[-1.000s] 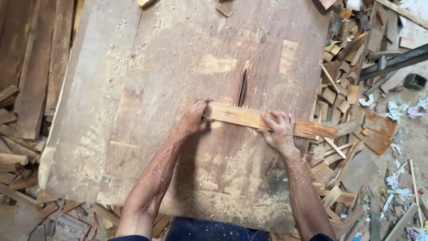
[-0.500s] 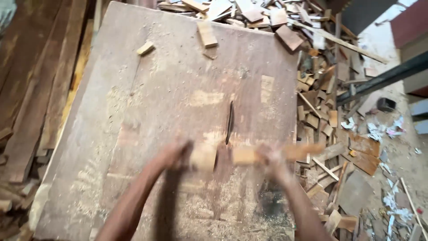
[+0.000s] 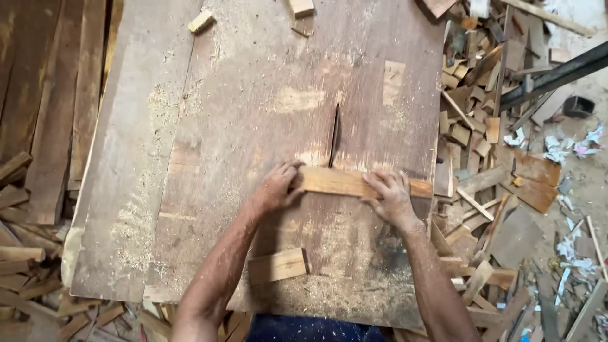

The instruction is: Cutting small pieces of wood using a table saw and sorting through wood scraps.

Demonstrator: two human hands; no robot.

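Saw blade blocks ahead; bare tabletop beyond.

The long pale-orange wooden strip shows fine straight grain. The wide reddish-brown plywood tabletop is dusted with cream sawdust and bears a tan patch at 12 o'clock. The short light-tan wooden block sits at 6 o'clock.

Both hands on wood strip at saw slot.
Left hand and right hand press the strip flat on the dusty bench; offcut block lies near.
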